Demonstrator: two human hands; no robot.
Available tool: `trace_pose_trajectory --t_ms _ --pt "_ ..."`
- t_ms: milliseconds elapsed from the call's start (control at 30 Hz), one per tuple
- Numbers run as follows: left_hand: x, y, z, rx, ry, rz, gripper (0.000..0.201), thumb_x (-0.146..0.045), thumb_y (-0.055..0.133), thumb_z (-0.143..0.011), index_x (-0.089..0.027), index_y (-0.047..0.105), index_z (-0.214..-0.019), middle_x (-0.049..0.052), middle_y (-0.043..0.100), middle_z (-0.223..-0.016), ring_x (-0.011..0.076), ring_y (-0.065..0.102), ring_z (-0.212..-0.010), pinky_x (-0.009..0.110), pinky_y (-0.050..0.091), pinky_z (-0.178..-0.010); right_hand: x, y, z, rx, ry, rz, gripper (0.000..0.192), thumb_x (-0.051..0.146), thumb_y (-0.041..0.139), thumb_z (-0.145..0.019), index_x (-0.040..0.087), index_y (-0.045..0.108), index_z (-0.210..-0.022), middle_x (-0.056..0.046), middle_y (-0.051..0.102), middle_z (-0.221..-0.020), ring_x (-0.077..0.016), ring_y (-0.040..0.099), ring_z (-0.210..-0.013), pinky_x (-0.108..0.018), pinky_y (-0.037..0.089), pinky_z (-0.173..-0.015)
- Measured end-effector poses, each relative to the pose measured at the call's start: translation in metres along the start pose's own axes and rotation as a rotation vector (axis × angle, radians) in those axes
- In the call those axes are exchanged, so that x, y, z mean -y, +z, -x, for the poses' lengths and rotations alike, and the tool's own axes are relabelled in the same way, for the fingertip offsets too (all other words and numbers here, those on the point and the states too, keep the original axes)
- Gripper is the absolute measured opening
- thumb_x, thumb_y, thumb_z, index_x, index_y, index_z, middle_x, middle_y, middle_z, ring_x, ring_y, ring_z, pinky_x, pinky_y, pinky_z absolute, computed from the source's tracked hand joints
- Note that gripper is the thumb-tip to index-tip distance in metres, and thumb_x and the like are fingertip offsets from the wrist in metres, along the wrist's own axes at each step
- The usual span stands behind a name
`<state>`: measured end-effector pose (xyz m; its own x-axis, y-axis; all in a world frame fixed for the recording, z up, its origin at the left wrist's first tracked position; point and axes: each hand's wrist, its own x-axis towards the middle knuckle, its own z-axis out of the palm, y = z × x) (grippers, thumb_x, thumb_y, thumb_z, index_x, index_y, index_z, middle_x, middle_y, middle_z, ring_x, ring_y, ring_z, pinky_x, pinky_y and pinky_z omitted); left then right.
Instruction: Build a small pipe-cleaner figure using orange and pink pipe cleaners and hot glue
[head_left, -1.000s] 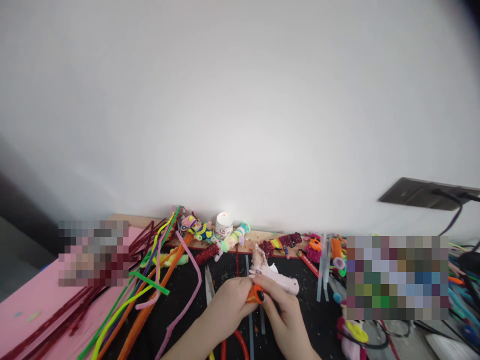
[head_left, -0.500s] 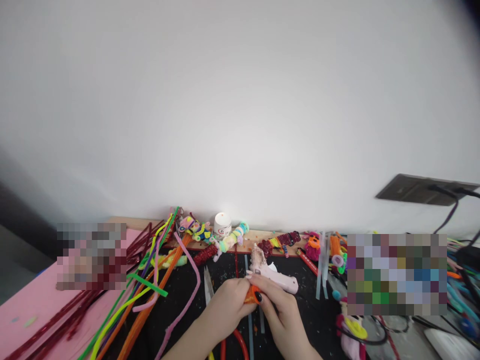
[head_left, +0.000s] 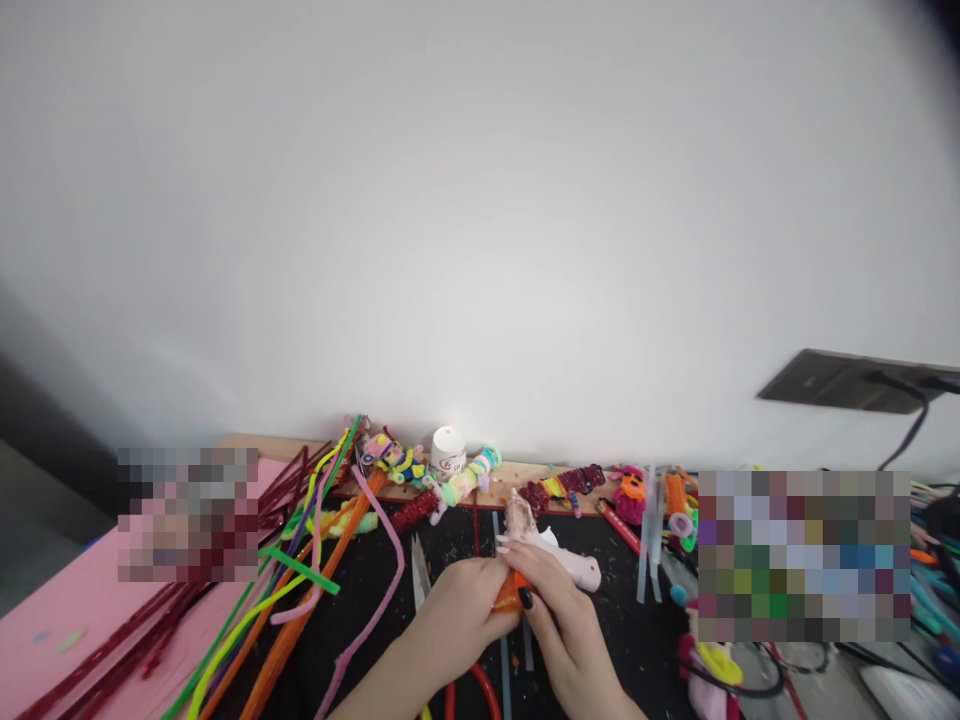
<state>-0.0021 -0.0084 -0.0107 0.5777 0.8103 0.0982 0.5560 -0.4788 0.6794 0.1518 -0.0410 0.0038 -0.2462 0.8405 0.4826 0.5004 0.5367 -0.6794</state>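
Low in the middle of the view, my left hand [head_left: 466,597] and my right hand [head_left: 556,602] meet around a small orange piece [head_left: 511,594] that looks like coiled pipe cleaner. Fingers of both hands are closed on it and cover much of it. Just beyond my right hand lies a pale pink hot glue gun [head_left: 564,561], its nozzle end stained. A pair of scissors [head_left: 420,572] rests left of my left hand, blades pointing away. Under my wrists, red scissor handles [head_left: 480,690] and clear glue sticks [head_left: 505,660] show on the black mat.
Long pipe cleaners [head_left: 300,620] in orange, green, yellow and pink spread on the left over a pink board [head_left: 67,610]. Along the wall stand a paper cup [head_left: 448,452] and several fuzzy figures [head_left: 394,458]. More glue sticks [head_left: 646,545] lie right. A socket panel [head_left: 832,380] holds plugged cables.
Both hands stay together on the orange piece, which has turned slightly between the fingers. The whole scene has shifted a little right and down.
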Motion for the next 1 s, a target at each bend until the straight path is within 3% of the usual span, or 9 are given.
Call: trace_pose_trajectory --t_ms 567,700,800,867,1000 --pt "0.000 -0.001 0.000 0.024 -0.016 -0.013 0.017 -0.029 0.049 -0.082 -0.014 0.056 -0.085 0.009 0.065 -0.089 0.0224 0.060 -0.083 0.028 0.042 -0.070 0.000 0.006 0.003 0.054 0.094 -0.046 0.034 0.016 0.043 -0.087 0.025 0.058 -0.116 -0.005 0.057 -0.123 -0.0211 0.049 -0.117 -0.040 0.039 -0.100" --pt "-0.002 -0.002 -0.001 -0.028 0.006 0.133 0.011 -0.026 0.050 -0.081 -0.015 0.052 -0.085 0.004 0.063 -0.084 0.0181 0.058 -0.075 0.025 0.040 -0.065 -0.002 0.007 0.006 0.065 0.095 -0.053 0.043 0.018 0.046 -0.086 0.024 0.045 -0.129 -0.007 0.048 -0.132 -0.0225 0.041 -0.124 -0.042 0.033 -0.103" --pt "-0.006 -0.004 -0.001 -0.067 -0.031 0.243 0.009 -0.025 0.050 -0.081 -0.017 0.049 -0.082 0.001 0.060 -0.077 0.0150 0.054 -0.067 0.024 0.037 -0.061 -0.003 0.007 0.009 0.020 0.086 -0.066 0.057 0.019 0.049 -0.084 0.021 0.030 -0.137 -0.010 0.036 -0.141 -0.0249 0.032 -0.130 -0.044 0.029 -0.105" --pt "-0.009 -0.008 -0.001 -0.094 -0.064 0.310 0.011 -0.028 0.050 -0.082 -0.017 0.048 -0.083 -0.001 0.059 -0.074 0.0143 0.052 -0.065 0.024 0.036 -0.060 -0.005 0.007 0.009 -0.013 0.090 -0.060 0.058 0.018 0.048 -0.084 0.020 0.028 -0.138 -0.011 0.035 -0.141 -0.0253 0.032 -0.130 -0.044 0.030 -0.105" --pt "-0.014 -0.014 0.001 -0.177 -0.076 0.519 0.029 -0.032 0.045 -0.085 -0.020 0.039 -0.110 0.001 0.060 -0.085 0.0150 0.055 -0.073 0.026 0.039 -0.067 -0.010 0.006 0.009 -0.060 0.118 -0.038 0.054 0.019 0.048 -0.084 0.021 0.032 -0.136 -0.010 0.042 -0.137 -0.0255 0.039 -0.125 -0.043 0.036 -0.101"
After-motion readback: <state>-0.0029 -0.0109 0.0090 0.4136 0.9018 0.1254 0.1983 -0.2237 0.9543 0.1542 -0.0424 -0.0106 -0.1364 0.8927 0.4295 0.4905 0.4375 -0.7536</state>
